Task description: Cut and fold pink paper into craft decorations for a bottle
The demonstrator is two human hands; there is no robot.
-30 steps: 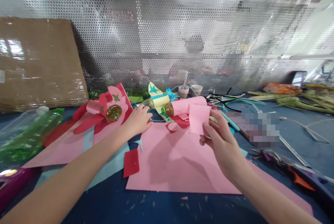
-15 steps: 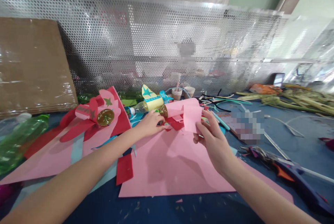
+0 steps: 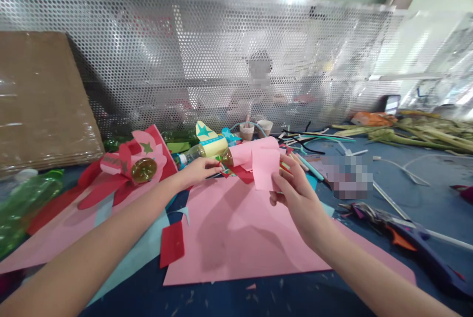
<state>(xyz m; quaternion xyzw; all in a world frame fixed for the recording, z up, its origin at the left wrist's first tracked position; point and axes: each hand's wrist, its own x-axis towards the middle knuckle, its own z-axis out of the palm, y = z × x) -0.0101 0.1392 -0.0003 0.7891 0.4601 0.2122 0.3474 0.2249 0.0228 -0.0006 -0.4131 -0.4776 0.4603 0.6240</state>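
My right hand pinches a small pink paper piece and holds it upright above a large pink sheet. My left hand reaches forward, its fingers closed around the middle of a plastic bottle rocket wrapped in yellow paper with a teal star fin. The rocket lies on its side at the back of the sheet, next to a rolled pink paper. Red scraps lie near my left forearm.
A red and pink paper craft sits to the left, green bottles beyond it. A perforated metal screen closes off the back, cardboard leaning on it. Straws, cups, green stems and a dark tool clutter the right.
My left hand moved right from the red craft onto the bottle rocket and closed on it. My right hand kept the pink piece and shifted slightly left with the camera.
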